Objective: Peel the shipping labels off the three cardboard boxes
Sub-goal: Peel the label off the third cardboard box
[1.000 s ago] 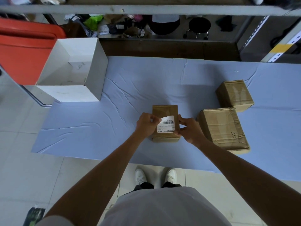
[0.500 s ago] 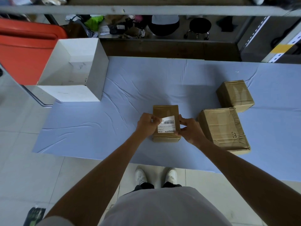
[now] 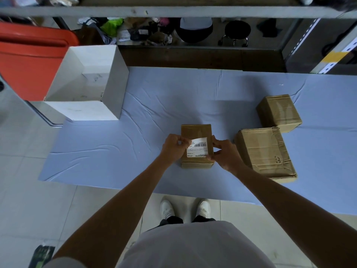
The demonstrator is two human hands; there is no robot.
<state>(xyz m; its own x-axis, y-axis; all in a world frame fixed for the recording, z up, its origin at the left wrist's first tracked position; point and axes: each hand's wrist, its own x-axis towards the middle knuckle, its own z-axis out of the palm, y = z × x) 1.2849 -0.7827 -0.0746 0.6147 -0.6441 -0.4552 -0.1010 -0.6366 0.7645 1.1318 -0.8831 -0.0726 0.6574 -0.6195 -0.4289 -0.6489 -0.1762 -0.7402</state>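
Thumb and forefinger of your left hand (image 3: 174,147) pinch the shipping label (image 3: 197,149) at its curled far-left corner. Your right hand (image 3: 225,153) clasps the small box (image 3: 196,130) by its right edge. It sits centre-near on the blue cloth (image 3: 116,151), long axis near-to-far.

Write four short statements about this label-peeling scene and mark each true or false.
1. The left hand pinches the shipping label's upper left corner. True.
2. The label is fully off the small box. False: its lower part lies on the box.
3. The right hand rests on the box marked 3. False: it holds the small box's right edge.
4. The white open box stands left of the small box. True.
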